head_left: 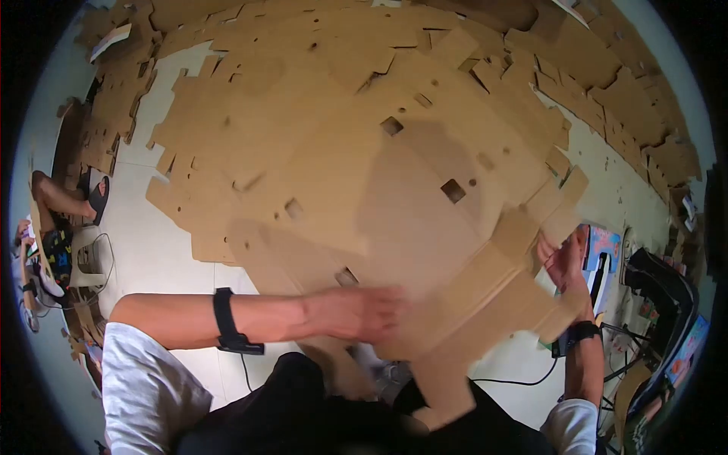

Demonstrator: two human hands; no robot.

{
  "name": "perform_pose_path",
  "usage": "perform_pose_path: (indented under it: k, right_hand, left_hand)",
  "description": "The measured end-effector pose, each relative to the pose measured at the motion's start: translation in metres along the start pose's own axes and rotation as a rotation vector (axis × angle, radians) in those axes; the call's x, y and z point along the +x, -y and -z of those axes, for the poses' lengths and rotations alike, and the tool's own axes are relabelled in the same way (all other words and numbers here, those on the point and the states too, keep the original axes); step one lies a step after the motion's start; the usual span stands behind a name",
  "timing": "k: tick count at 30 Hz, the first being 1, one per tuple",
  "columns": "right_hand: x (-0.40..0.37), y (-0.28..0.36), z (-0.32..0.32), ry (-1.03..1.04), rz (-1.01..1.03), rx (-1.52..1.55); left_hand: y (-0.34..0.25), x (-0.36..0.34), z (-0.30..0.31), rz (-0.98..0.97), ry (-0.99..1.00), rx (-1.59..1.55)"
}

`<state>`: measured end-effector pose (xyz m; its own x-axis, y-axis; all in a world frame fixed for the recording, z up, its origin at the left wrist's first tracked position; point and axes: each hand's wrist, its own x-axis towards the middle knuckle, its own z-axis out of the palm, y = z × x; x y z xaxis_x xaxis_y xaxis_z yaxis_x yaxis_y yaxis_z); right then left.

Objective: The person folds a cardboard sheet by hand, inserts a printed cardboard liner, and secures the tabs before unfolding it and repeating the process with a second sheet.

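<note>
A creased, cut-out cardboard sheet (485,303) lies tilted across my lap, over a broad spread of flat cardboard pieces (318,114). My left hand (364,312) is against the near left part of this sheet, its fingertips smeared by motion, so its grip cannot be made out. On the right, my right hand (563,262) is beside the sheet's upper right flap, palm partly turned up and fingers curled. Whether those fingers hold the flap's edge is not clear. Square holes show in the cardboard beyond the sheet.
Stacked cardboard (607,76) lines the far right, with more at the far left. A seated person's leg (64,199) and a white stool (89,262) are at the left. At the right are a colourful box (603,241) and a black bag-like object (667,284). Cables cross the floor.
</note>
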<state>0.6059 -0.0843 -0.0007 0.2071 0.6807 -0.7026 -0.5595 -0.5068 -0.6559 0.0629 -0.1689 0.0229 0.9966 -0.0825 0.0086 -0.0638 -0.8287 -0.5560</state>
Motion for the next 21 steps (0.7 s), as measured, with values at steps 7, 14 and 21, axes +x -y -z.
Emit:
perform_pose_path:
  k: [7,14,21]
  right_hand:
    - [-0.06,-0.024,-0.102,0.277,-0.38,-0.237]
    - [-0.005,-0.059,-0.187,0.343,-0.026,-0.63]
    - [-0.005,-0.081,-0.238,0.325,0.622,-1.07]
  left_hand:
    - [0.061,-0.099,-0.004,0.117,0.336,-0.623]
    - [0.027,-0.145,-0.012,0.317,0.39,-0.841]
    - [0.022,-0.131,0.02,0.599,0.512,-0.859]
